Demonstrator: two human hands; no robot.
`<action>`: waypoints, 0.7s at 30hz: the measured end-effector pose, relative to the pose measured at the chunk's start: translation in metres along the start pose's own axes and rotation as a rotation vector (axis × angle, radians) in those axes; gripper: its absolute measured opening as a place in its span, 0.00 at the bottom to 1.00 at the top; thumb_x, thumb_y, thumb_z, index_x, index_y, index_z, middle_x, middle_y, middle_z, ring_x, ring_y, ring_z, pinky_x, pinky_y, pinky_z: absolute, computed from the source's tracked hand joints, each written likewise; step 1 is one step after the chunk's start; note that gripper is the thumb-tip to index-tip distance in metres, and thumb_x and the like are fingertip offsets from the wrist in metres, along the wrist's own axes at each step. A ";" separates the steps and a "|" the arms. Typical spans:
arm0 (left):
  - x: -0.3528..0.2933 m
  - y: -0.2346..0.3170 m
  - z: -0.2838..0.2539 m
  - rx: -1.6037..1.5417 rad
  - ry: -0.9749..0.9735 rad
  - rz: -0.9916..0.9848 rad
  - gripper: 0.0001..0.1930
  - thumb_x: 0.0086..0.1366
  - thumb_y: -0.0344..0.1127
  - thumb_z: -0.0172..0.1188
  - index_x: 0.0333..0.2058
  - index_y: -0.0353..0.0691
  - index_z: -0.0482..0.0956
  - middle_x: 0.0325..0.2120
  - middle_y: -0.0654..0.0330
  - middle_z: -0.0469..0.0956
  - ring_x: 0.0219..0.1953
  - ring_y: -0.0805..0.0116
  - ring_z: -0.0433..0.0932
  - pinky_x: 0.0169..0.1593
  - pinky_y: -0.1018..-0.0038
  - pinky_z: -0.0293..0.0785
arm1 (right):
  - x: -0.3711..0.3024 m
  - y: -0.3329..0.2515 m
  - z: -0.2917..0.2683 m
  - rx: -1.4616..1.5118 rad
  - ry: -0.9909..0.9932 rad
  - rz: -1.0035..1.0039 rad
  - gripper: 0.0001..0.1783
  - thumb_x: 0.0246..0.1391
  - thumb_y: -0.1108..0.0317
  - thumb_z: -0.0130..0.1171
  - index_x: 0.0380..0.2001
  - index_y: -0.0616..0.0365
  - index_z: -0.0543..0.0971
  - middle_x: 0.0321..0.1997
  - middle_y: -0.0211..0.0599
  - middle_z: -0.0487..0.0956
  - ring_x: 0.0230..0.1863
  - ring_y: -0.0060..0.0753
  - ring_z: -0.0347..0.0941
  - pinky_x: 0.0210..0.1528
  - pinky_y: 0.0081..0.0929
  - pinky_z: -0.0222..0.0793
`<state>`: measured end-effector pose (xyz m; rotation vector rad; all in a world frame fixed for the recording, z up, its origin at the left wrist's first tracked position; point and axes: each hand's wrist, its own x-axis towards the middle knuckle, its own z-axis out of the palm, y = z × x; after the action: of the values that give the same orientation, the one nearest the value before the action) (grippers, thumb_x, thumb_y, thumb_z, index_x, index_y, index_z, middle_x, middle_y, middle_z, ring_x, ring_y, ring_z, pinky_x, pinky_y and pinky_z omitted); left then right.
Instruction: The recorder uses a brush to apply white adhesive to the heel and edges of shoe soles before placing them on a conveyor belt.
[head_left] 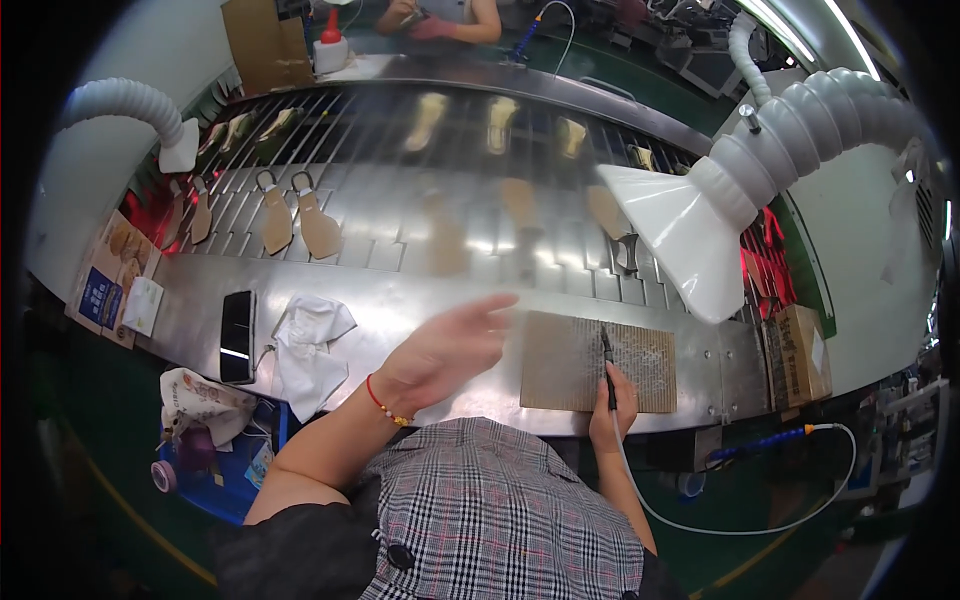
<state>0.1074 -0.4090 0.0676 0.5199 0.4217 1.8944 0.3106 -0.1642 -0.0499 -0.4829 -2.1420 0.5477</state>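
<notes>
My right hand (614, 408) grips a black pen-shaped tool (606, 346) with a thin white hose (645, 500) trailing from it. Its tip is over a brown corrugated cardboard sheet (560, 375) with whitish smears, at the bench's near edge. My left hand (448, 345), blurred by motion, reaches over the steel bench with fingers stretched out and nothing visible in it. Beyond lies a slatted conveyor carrying tan sole-shaped pieces (318, 225), two on the left with dark loops at their tops. Several more, such as one blurred sole piece (440, 235), lie further right.
A white funnel hood (680, 235) overhangs the right side; a smaller hood (180, 145) is at left. A phone (238, 335) and a white cloth (310, 340) lie left. Shoe parts (500, 122) rest on the far rack. A co-worker's arms (440, 22) show across.
</notes>
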 end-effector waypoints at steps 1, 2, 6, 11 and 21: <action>-0.002 -0.002 -0.003 0.069 -0.019 0.018 0.26 0.64 0.22 0.59 0.61 0.38 0.67 0.48 0.60 0.75 0.47 0.73 0.75 0.57 0.73 0.73 | -0.001 0.000 0.000 -0.006 -0.013 -0.009 0.16 0.57 0.75 0.57 0.49 0.63 0.79 0.48 0.49 0.81 0.48 0.49 0.76 0.54 0.38 0.68; -0.004 -0.005 -0.006 0.048 -0.040 0.025 0.26 0.64 0.22 0.59 0.61 0.38 0.67 0.48 0.60 0.75 0.47 0.73 0.75 0.57 0.73 0.73 | -0.001 0.000 0.000 0.013 -0.010 0.018 0.16 0.57 0.75 0.57 0.48 0.63 0.80 0.48 0.49 0.81 0.49 0.49 0.76 0.55 0.38 0.68; -0.011 -0.014 -0.009 -0.018 0.104 0.090 0.16 0.66 0.24 0.59 0.52 0.37 0.73 0.37 0.61 0.78 0.39 0.74 0.77 0.48 0.78 0.77 | -0.002 0.002 -0.001 0.035 -0.002 0.052 0.15 0.56 0.75 0.58 0.48 0.63 0.80 0.48 0.49 0.81 0.49 0.49 0.76 0.55 0.38 0.68; -0.014 -0.011 0.003 -0.006 0.158 0.170 0.15 0.67 0.23 0.56 0.52 0.34 0.73 0.38 0.55 0.80 0.39 0.71 0.80 0.46 0.80 0.80 | -0.001 0.003 -0.001 -0.003 -0.011 0.003 0.15 0.56 0.76 0.58 0.47 0.63 0.80 0.47 0.49 0.81 0.49 0.49 0.76 0.55 0.38 0.68; -0.016 -0.004 0.037 0.291 0.180 0.187 0.21 0.66 0.21 0.56 0.57 0.32 0.69 0.56 0.44 0.73 0.60 0.55 0.72 0.63 0.69 0.72 | -0.001 0.000 -0.004 0.021 -0.010 0.015 0.15 0.55 0.77 0.58 0.46 0.64 0.80 0.46 0.49 0.81 0.47 0.49 0.76 0.52 0.37 0.69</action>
<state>0.1357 -0.4206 0.0937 0.5983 0.7986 2.0808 0.3145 -0.1645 -0.0485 -0.4856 -2.1414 0.5808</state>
